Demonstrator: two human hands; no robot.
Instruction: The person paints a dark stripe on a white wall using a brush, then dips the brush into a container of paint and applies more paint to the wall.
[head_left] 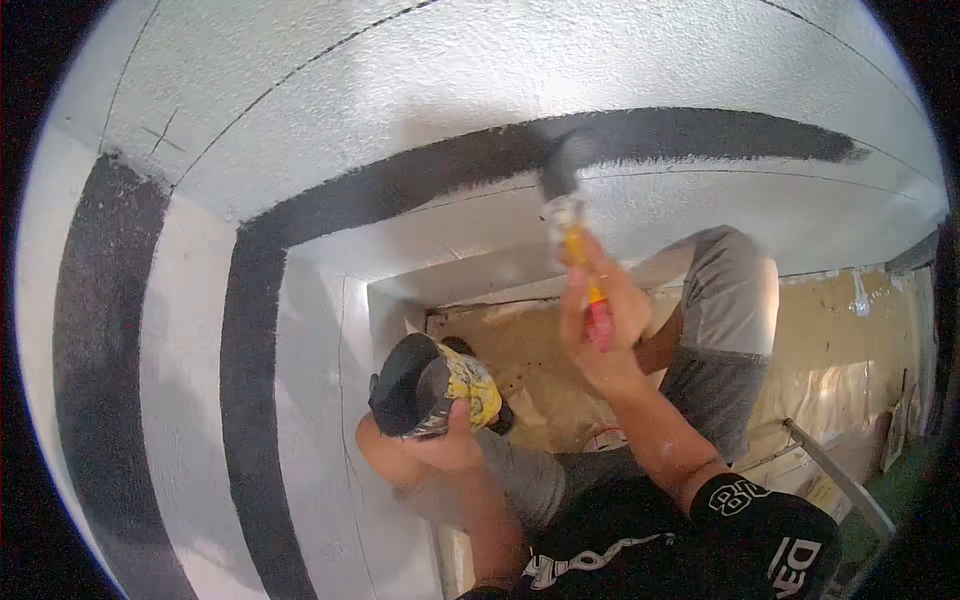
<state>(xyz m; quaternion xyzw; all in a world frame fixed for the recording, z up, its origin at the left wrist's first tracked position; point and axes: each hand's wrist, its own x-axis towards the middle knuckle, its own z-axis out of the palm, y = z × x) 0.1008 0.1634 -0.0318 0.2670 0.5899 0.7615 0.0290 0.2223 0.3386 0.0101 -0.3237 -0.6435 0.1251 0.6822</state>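
Observation:
My right hand is closed round the yellow and red handle of a paintbrush. Its dark bristles, blurred by motion, overlap the dark painted stripe that curves along the white wall. Lower left, my left hand grips a paint-smeared yellow and black bucket from below and the side. The bucket is tilted so its dark inside shows, coated with dark paint. Part of the left hand's fingers is hidden behind the bucket.
Two dark vertical stripes mark the wall on the left. Thin pencil lines run across the white surface. My bent knee is close to the wall. Brown covering paper lies below, and a metal rail stands at the lower right.

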